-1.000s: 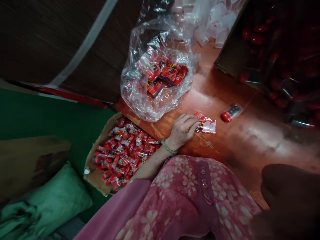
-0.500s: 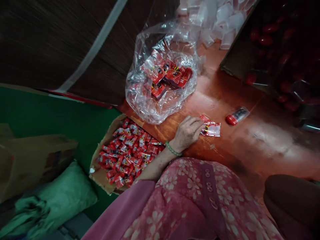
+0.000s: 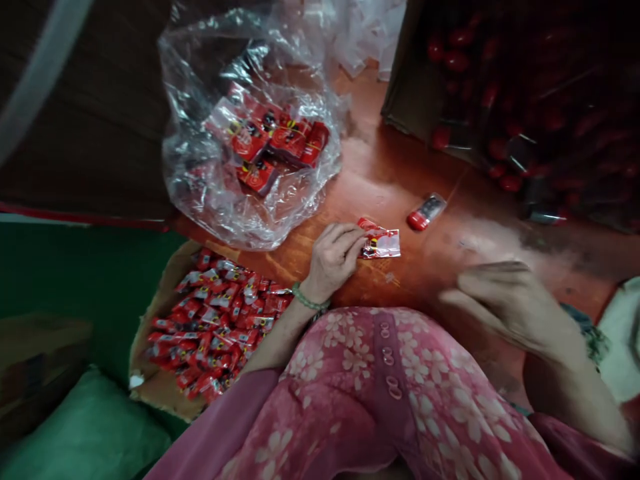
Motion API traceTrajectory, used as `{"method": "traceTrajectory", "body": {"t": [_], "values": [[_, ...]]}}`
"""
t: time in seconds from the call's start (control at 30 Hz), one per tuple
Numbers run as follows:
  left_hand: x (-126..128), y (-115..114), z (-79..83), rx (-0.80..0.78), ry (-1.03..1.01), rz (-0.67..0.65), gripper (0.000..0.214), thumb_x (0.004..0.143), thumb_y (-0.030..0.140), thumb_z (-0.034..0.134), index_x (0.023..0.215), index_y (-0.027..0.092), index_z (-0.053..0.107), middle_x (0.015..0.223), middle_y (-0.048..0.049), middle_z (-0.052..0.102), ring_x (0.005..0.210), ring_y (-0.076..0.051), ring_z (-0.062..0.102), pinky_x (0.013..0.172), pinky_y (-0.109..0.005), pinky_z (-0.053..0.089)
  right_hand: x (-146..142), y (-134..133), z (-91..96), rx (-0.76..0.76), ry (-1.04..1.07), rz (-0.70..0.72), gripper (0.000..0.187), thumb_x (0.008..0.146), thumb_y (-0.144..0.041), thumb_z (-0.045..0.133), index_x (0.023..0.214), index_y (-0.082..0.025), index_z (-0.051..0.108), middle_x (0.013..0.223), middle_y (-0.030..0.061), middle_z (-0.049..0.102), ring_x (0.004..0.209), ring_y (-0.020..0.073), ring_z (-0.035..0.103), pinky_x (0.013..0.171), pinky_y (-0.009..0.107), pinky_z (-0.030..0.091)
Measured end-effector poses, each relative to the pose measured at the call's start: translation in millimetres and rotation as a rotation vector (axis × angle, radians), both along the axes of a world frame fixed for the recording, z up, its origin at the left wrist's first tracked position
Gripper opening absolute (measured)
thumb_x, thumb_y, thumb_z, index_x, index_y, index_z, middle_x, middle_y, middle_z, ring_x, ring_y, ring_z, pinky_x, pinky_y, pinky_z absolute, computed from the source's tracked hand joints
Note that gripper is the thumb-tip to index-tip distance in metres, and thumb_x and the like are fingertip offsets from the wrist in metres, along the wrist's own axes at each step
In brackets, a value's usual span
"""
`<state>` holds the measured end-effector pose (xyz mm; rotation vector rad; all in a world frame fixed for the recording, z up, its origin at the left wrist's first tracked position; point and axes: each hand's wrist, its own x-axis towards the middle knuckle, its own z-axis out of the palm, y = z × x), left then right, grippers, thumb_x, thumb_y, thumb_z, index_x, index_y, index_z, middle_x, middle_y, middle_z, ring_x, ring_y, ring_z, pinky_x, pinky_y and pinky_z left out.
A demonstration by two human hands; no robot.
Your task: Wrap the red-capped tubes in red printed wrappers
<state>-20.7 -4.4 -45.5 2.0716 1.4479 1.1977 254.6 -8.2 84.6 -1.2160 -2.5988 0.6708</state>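
Observation:
My left hand (image 3: 334, 259), with a green bead bracelet at the wrist, pinches the left end of a flat, red printed plastic wrapper (image 3: 385, 243) on the orange-brown table (image 3: 370, 183). My right hand (image 3: 510, 307) hovers over the table at the right, smeared by motion; whether it holds anything cannot be made out. Between and beyond the hands lies a small red-capped clear container (image 3: 427, 212) with dark contents. An open clear plastic bag (image 3: 300, 207) behind my left hand contains stacks of similar red wrappers (image 3: 250, 140).
Below the table's left edge, a cardboard box (image 3: 145, 373) is full of red wrapped pieces (image 3: 220, 320). At the right stands a dark box of red-capped containers (image 3: 457, 61). Translucent plastic pieces (image 3: 370, 33) lie at the back. A pale green sack (image 3: 95, 427) rests lower left.
My right hand has come into view from the right. The camera view has shifted, so the table things appear further left. My left hand still pinches the wrapper.

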Motion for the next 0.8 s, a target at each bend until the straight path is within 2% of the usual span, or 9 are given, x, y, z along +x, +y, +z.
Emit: {"method": "traceTrajectory", "body": {"t": [0.07, 0.1, 0.17, 0.23, 0.33, 0.43, 0.57, 0.67, 0.8], "values": [[-1.0, 0.0, 3.3, 0.000, -0.004, 0.008, 0.016, 0.097, 0.022, 0.062, 0.095, 0.015, 0.076, 0.093, -0.0075, 0.078, 0.084, -0.015, 0.070, 0.078, -0.029, 0.057, 9.2, 2.0, -21.1, 0.100, -0.164, -0.063, 0.045, 0.106, -0.038, 0.047, 0.065, -0.021, 0.054, 0.051, 0.0000, 0.051, 0.044, 0.0142, 0.046, 0.048, 0.032, 0.032], [-1.2, 0.1, 5.3, -0.002, -0.007, 0.015, 0.015, 0.097, 0.023, 0.063, 0.094, 0.016, 0.077, 0.092, -0.0066, 0.078, 0.083, -0.014, 0.070, 0.078, -0.029, 0.057, 11.6, 5.2, -31.8, 0.090, -0.208, -0.105, 0.038, 0.106, -0.034, 0.045, 0.073, -0.021, 0.060, 0.056, 0.0012, 0.055, 0.048, 0.0165, 0.050, 0.050, 0.032, 0.034], [-1.1, 0.2, 9.5, -0.006, -0.025, 0.025, 0.014, 0.095, 0.023, 0.066, 0.091, 0.017, 0.077, 0.089, -0.0051, 0.078, 0.080, -0.013, 0.070, 0.075, -0.027, 0.057, 11.6, 15.1, -49.0, 0.076, -0.232, -0.188, 0.024, 0.103, -0.021, 0.043, 0.110, -0.017, 0.065, 0.089, 0.0103, 0.071, 0.076, 0.0229, 0.065, 0.065, 0.034, 0.048], [-0.4, 0.3, 13.7, -0.016, -0.051, 0.027, 0.012, 0.094, 0.023, 0.068, 0.090, 0.018, 0.078, 0.088, -0.0044, 0.078, 0.079, -0.013, 0.071, 0.074, -0.026, 0.057, 6.2, 28.1, -58.7, 0.088, -0.246, -0.213, 0.042, 0.098, -0.012, 0.042, 0.138, -0.013, 0.054, 0.127, 0.0196, 0.065, 0.107, 0.0289, 0.064, 0.086, 0.041, 0.054], [0.8, -0.3, 18.5, -0.037, -0.059, 0.022, 0.013, 0.095, 0.023, 0.066, 0.092, 0.017, 0.077, 0.087, -0.0043, 0.079, 0.078, -0.013, 0.071, 0.073, -0.025, 0.057, -4.1, 49.1, -64.5, 0.096, -0.345, -0.170, 0.054, 0.094, -0.008, 0.042, 0.146, -0.016, 0.050, 0.147, 0.0216, 0.053, 0.122, 0.0373, 0.056, 0.094, 0.054, 0.051], [1.4, -1.9, 21.5, -0.100, -0.055, 0.007, 0.019, 0.098, 0.024, 0.060, 0.098, 0.016, 0.077, 0.091, -0.0061, 0.080, 0.082, -0.014, 0.072, 0.077, -0.027, 0.057, -7.8, 66.7, -71.3, 0.072, -0.399, -0.126, 0.051, 0.094, -0.011, 0.044, 0.142, -0.022, 0.055, 0.146, 0.0189, 0.055, 0.119, 0.0406, 0.054, 0.091, 0.060, 0.050], [2.0, -4.4, 26.0, -0.172, -0.093, -0.020, 0.019, 0.097, 0.023, 0.060, 0.098, 0.015, 0.077, 0.092, -0.0064, 0.080, 0.084, -0.014, 0.073, 0.079, -0.027, 0.058, -4.8, 73.9, -81.3, 0.089, -0.327, -0.152, 0.036, 0.101, -0.024, 0.043, 0.131, -0.021, 0.063, 0.133, 0.0177, 0.062, 0.115, 0.0386, 0.056, 0.093, 0.060, 0.047], [2.9, -5.8, 31.5, -0.229, -0.230, -0.016, 0.010, 0.091, 0.022, 0.071, 0.087, 0.017, 0.079, 0.084, -0.0036, 0.081, 0.074, -0.012, 0.073, 0.074, -0.024, 0.059, -5.5, 62.7, -77.5, 0.018, -0.130, -0.188, 0.032, 0.104, -0.033, 0.042, 0.123, -0.021, 0.065, 0.116, 0.0146, 0.069, 0.105, 0.0319, 0.062, 0.093, 0.052, 0.049], [4.9, -7.6, 38.4, -0.271, -0.355, -0.013, 0.011, 0.086, 0.027, 0.078, 0.079, 0.019, 0.079, 0.079, -0.0017, 0.080, 0.069, -0.012, 0.073, 0.069, -0.024, 0.059, -12.8, 37.4, -57.5, -0.149, 0.211, -0.195, 0.031, 0.102, -0.041, 0.052, 0.126, -0.024, 0.062, 0.109, 0.0086, 0.073, 0.091, 0.0231, 0.068, 0.082, 0.036, 0.055]]}}
